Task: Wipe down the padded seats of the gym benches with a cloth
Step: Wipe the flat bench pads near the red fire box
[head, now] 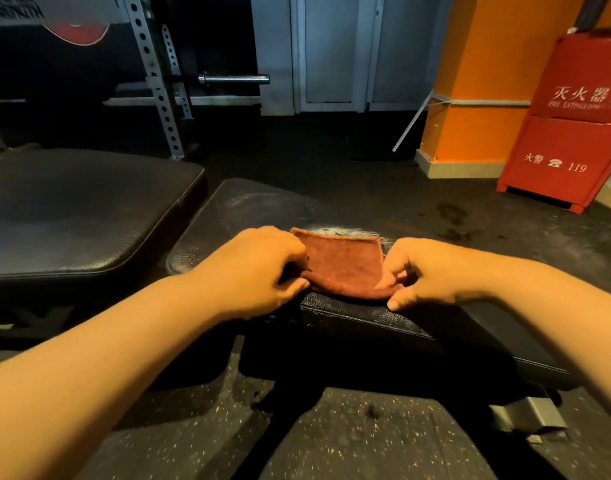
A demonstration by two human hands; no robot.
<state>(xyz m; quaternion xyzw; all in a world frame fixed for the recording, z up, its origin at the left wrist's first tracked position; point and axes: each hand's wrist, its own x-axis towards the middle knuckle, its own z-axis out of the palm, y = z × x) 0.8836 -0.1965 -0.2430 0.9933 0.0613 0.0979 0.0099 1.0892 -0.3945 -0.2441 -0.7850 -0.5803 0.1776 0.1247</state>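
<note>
Centrally, rust-brown cloth (344, 266) (folded flat) on black bench pad (359, 317), left hand (259, 268) pinching its left edge, right hand (429, 271) pinching right edge, second pad (79, 213) far left.

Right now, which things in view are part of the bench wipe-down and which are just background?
In the job:
- brown cloth, lying on the seat
- padded seat under it
- left hand and right hand, each pinching a near corner of the cloth
- second bench pad to the left

Just there:
- red fire extinguisher box
- barbell end on the rack
- orange pillar

Folded rust-brown cloth (344, 268) flat on black padded seat (373, 315)
</note>
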